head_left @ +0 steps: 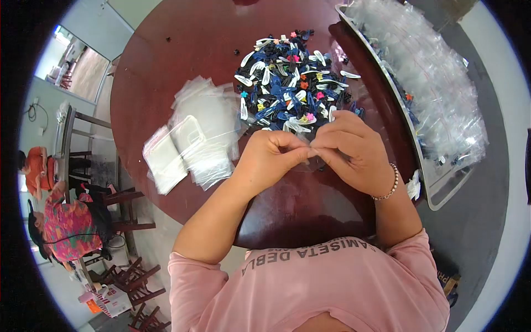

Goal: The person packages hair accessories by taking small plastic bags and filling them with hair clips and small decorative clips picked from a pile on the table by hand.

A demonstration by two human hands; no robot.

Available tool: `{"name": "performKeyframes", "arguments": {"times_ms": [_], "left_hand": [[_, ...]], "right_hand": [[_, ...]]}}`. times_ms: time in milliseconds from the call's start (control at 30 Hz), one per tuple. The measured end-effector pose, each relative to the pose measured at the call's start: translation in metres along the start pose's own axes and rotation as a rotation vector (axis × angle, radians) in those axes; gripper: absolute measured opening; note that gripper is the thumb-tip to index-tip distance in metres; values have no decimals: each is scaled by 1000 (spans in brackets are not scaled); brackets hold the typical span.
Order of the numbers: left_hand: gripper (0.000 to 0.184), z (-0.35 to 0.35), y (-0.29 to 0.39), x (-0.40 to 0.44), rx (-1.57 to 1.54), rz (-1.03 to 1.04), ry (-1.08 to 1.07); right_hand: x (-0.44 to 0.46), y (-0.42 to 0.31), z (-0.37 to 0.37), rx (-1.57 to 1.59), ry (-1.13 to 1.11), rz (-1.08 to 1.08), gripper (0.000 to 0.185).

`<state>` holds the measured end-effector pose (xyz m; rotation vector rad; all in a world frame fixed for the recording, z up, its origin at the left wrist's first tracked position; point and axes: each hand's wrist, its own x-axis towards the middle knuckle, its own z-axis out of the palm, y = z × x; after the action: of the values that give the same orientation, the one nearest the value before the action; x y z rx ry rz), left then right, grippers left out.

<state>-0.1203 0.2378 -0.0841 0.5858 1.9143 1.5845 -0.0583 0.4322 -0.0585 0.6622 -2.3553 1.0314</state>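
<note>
My left hand [272, 159] and my right hand [354, 154] meet in front of my chest, fingertips pinched close together. Between them is a small clear plastic bag [311, 165], mostly hidden by the fingers; its contents cannot be made out. Just beyond my hands lies a heap of hair clips [287, 88], white, blue and black snap clips mixed with small colourful flower-shaped ones. Left of the heap, flat clear bags [207, 110] are spread in a loose stack, with a tighter bundle of bags [166, 160] beside it.
A metal tray [412, 130] piled with filled clear bags [426, 77] stands along the right of the round dark red table [166, 66]. A crumpled white scrap [413, 185] lies near its corner. Two people [72, 227] sit at another table on the far left, near wooden stools [130, 282].
</note>
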Motion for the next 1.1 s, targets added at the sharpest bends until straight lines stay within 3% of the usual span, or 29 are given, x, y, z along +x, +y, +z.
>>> {"name": "performKeyframes", "arguments": {"times_ms": [133, 233, 300, 333, 400, 433, 500, 533, 600, 633, 667, 700, 767, 833, 867, 933, 1100], "left_hand": [[7, 1, -2, 2, -174, 3, -45], [22, 2, -7, 3, -182, 46, -17], [57, 7, 2, 0, 371, 374, 301], [57, 8, 7, -1, 370, 375, 301], [88, 10, 15, -6, 689, 612, 328], [92, 14, 15, -8, 678, 585, 286], [91, 17, 8, -7, 696, 620, 308], [89, 17, 6, -6, 715, 655, 327], [82, 15, 5, -5, 726, 660, 322], [78, 13, 2, -4, 683, 648, 291], [75, 12, 0, -4, 641, 636, 260], [75, 12, -2, -3, 640, 637, 259], [69, 11, -4, -3, 530, 570, 207], [69, 10, 1, -5, 491, 528, 177], [68, 10, 3, -5, 451, 488, 148], [68, 6, 2, -4, 439, 487, 122], [69, 3, 1, -2, 417, 496, 71]], "right_hand": [[0, -2, -4, 12, -58, 102, 7], [0, 0, -3, -44, -36, 153, 3], [0, -2, -2, -198, 47, 137, 2], [-1, -3, -2, -199, 47, 136, 2], [-1, -5, -1, -271, 78, 181, 3], [-3, -10, 1, -272, 78, 180, 3], [-7, -22, 8, 78, 89, 488, 10], [-7, -26, 12, 79, 88, 487, 10], [-7, -32, 17, 368, 173, 488, 2], [-9, -30, 17, 445, 182, 501, 10], [-9, -27, 11, 442, 184, 501, 10], [-7, -22, -1, 227, -21, 379, 18], [-2, -24, -9, 12, -224, 251, 27], [2, -29, -8, 245, -297, 383, 39], [0, -27, -7, 243, -296, 381, 39], [-7, -15, -2, 129, -321, 181, 34], [-10, -2, 1, 11, -469, 116, 30]]}}
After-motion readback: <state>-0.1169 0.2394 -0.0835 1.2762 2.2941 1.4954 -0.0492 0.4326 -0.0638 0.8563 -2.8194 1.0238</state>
